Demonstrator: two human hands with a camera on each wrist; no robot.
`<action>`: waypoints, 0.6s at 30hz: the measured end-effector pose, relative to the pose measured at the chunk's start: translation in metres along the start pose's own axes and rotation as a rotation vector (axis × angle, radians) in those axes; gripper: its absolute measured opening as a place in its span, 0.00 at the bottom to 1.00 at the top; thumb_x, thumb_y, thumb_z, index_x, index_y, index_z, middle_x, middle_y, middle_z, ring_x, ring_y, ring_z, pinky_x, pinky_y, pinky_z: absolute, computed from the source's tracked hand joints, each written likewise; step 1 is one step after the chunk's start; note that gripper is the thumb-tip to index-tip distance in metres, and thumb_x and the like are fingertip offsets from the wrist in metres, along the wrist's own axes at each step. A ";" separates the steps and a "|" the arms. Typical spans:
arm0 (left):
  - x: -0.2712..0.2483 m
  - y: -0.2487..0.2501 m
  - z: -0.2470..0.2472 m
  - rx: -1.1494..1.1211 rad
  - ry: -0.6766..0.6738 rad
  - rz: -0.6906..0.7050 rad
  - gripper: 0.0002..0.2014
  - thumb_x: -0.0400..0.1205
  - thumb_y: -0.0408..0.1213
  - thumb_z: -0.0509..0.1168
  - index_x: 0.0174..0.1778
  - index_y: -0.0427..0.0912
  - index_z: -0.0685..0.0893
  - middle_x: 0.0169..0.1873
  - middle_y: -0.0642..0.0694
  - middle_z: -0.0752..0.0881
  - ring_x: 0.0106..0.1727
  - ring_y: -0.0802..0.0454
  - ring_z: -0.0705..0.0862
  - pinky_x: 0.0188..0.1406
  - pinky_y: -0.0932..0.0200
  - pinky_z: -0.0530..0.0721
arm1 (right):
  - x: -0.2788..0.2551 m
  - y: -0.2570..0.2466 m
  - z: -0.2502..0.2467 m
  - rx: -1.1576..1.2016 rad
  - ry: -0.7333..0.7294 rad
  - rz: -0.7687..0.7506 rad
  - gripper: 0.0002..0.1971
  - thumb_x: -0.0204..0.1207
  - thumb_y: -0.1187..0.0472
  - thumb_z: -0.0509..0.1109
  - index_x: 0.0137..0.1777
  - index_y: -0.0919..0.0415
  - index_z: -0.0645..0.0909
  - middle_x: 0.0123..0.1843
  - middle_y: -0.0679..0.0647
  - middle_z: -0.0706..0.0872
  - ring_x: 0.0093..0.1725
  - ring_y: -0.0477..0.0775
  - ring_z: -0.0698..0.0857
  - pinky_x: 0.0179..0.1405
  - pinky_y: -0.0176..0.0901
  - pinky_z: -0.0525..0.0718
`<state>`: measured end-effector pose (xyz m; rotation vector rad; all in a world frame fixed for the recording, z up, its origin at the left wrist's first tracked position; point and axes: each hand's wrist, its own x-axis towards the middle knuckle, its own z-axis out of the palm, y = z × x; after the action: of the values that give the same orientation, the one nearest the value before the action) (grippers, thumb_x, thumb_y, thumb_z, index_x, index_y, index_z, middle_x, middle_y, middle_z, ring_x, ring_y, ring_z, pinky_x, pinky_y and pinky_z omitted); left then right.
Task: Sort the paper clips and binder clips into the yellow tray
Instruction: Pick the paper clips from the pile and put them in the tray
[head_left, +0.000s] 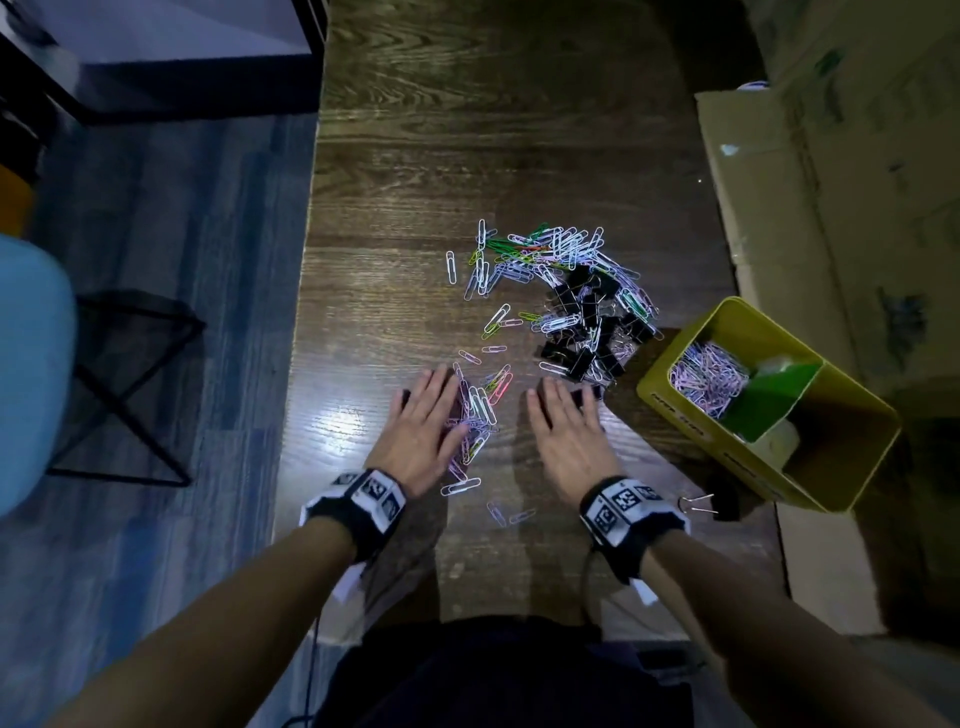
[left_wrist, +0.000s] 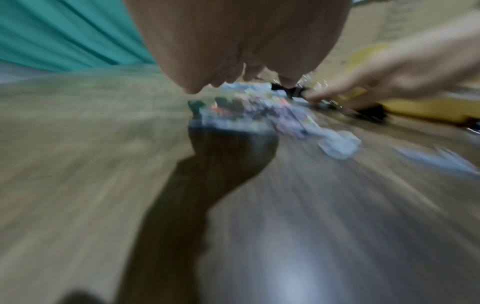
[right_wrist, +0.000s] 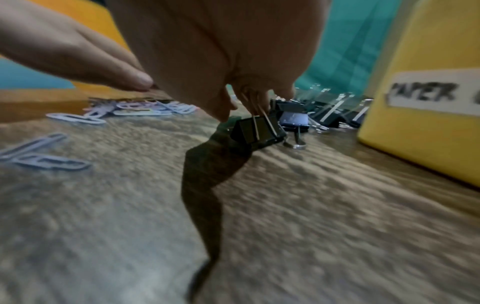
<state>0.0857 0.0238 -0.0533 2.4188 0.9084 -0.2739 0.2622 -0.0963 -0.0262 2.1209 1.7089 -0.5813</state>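
A mixed heap of coloured paper clips (head_left: 540, 254) and black binder clips (head_left: 587, 332) lies mid-table. The yellow tray (head_left: 670, 400) stands to the right, with paper clips (head_left: 706, 376) in its near-left compartment beside a green divider (head_left: 769, 400). My left hand (head_left: 431, 395) lies palm down with straight fingers, touching a smaller bunch of paper clips (head_left: 478, 415). My right hand (head_left: 563, 397) reaches to the near edge of the binder clips. In the right wrist view its fingers (right_wrist: 249, 98) pinch the wire handles of a black binder clip (right_wrist: 257, 129). The left wrist view is blurred.
A lone binder clip (head_left: 714, 506) lies by my right wrist. Loose paper clips (head_left: 498, 512) sit near the table's front. Cardboard boxes (head_left: 769, 197) crowd the right side. The table's left edge (head_left: 306, 312) drops to the floor, where a wire stool (head_left: 124, 384) stands.
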 end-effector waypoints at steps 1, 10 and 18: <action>0.011 0.001 -0.006 -0.006 0.001 -0.006 0.31 0.84 0.57 0.42 0.81 0.51 0.43 0.79 0.54 0.37 0.79 0.57 0.34 0.78 0.48 0.37 | -0.002 0.005 0.001 -0.003 -0.015 0.010 0.38 0.75 0.73 0.50 0.82 0.66 0.35 0.84 0.68 0.40 0.84 0.65 0.42 0.73 0.64 0.28; 0.031 0.013 -0.001 0.279 -0.264 0.240 0.27 0.85 0.55 0.39 0.78 0.61 0.36 0.81 0.54 0.35 0.81 0.48 0.33 0.74 0.38 0.30 | -0.034 0.003 0.006 0.274 0.135 -0.366 0.18 0.77 0.40 0.63 0.44 0.55 0.83 0.51 0.53 0.87 0.53 0.57 0.85 0.53 0.48 0.81; -0.033 -0.002 0.011 0.146 -0.209 0.351 0.29 0.82 0.59 0.37 0.81 0.57 0.47 0.82 0.54 0.43 0.82 0.52 0.38 0.80 0.42 0.38 | -0.034 -0.022 0.013 0.370 -0.026 -0.281 0.20 0.77 0.41 0.66 0.61 0.54 0.76 0.67 0.51 0.76 0.62 0.54 0.79 0.60 0.48 0.80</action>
<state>0.0598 0.0008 -0.0508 2.5687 0.3752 -0.4622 0.2330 -0.1273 -0.0199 2.1019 2.0302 -1.0741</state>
